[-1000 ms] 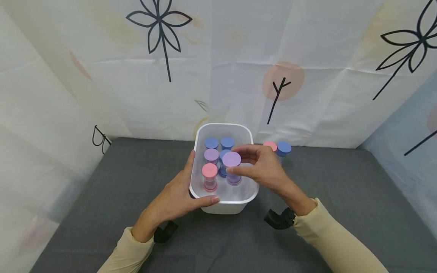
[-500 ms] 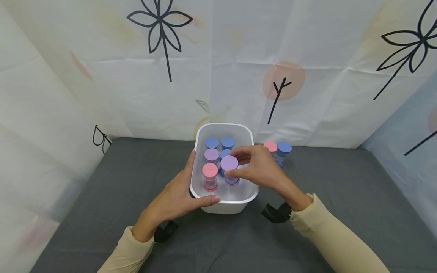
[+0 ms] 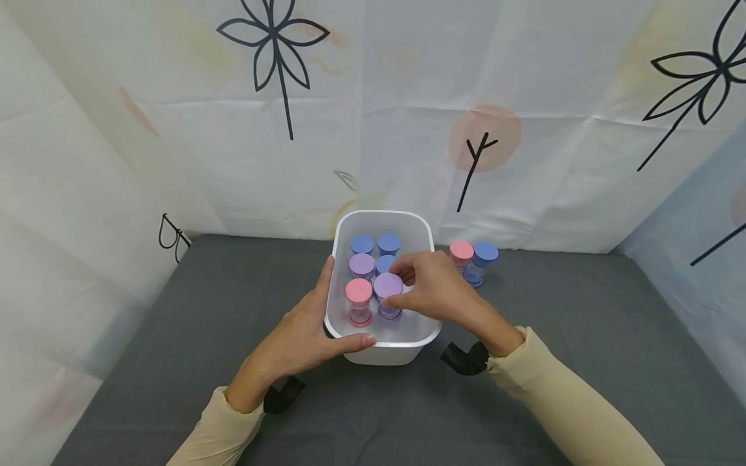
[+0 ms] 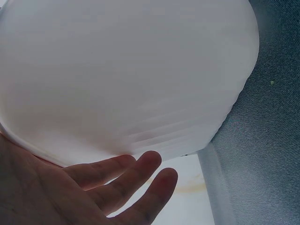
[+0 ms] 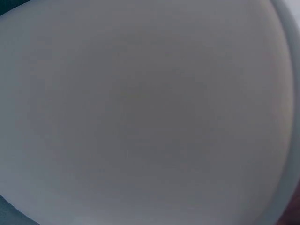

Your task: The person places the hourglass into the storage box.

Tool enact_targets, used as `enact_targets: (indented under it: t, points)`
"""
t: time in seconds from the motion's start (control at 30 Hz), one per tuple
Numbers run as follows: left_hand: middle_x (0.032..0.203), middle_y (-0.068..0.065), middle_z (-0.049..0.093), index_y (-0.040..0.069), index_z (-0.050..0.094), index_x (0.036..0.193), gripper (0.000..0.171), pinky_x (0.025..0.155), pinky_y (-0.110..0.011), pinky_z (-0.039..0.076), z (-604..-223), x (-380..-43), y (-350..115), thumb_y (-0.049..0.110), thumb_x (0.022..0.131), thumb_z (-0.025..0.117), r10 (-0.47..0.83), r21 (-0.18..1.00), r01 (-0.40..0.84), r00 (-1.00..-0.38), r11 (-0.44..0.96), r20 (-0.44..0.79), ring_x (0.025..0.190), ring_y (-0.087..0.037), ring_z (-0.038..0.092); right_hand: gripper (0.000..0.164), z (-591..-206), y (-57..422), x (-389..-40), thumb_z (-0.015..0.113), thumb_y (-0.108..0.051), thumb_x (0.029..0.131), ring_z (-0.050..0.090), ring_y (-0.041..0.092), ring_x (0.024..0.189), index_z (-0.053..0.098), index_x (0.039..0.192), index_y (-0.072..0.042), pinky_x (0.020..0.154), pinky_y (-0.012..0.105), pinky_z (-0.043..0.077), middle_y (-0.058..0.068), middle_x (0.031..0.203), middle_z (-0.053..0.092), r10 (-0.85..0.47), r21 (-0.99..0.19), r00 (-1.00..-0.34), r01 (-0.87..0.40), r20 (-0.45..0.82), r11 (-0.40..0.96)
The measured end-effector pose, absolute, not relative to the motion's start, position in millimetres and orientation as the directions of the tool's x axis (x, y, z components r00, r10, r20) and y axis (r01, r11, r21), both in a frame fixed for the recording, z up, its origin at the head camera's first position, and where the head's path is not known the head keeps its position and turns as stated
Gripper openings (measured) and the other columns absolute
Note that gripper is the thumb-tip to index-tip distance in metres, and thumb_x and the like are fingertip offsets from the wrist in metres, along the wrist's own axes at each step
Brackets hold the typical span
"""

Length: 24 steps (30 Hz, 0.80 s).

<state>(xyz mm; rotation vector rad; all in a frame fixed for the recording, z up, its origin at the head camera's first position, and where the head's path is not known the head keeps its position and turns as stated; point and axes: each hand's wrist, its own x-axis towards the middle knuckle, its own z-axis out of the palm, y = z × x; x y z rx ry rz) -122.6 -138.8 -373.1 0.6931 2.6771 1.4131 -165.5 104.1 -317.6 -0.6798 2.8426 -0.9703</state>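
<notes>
A white plastic bin (image 3: 381, 356) stands on the dark table. My left hand (image 3: 303, 330) rests against its left side, thumb over the front rim; in the left wrist view, its fingers (image 4: 129, 180) lie fairly straight along the outer wall. Inside the bin, my right hand (image 3: 440, 288) pinches a purple-capped sand timer (image 3: 388, 283) by its top, between thumb and fingers. A pink sand timer (image 3: 358, 291) stands just left of it. Behind are another purple sand timer (image 3: 362, 264) and several blue ones (image 3: 388, 243). The bin's wall (image 5: 150, 112) fills the right wrist view.
Right of the bin, a pink sand timer (image 3: 461, 251) and a blue sand timer (image 3: 485, 252) stand close together on the grey tabletop (image 3: 583, 304). A white printed cloth (image 3: 396, 129) hangs behind the table.
My right hand has moved slightly left and toward me with the purple sand timer, bringing it nearer the pink one. The left hand and the bin have stayed in place.
</notes>
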Motion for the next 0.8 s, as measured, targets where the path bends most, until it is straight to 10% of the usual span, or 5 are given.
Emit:
enact_targets:
  t: [0.8]
  points:
    - [0.162,0.006,0.03,0.035,-0.008,0.162,0.128,0.103,-0.049,0.042,-374,-124,-139,0.062,0.076,0.083,0.414,0.791,0.396,-0.888,0.466,0.2,0.132,-0.011,0.047,0.043,-325,89,-169,0.091,-0.025,0.075,0.065,0.018,0.087,0.077,0.109,-0.004,0.079,0.038,0.053,0.003,0.094,0.073,-0.422,-0.402,-0.905,-0.406,0.053,0.821]
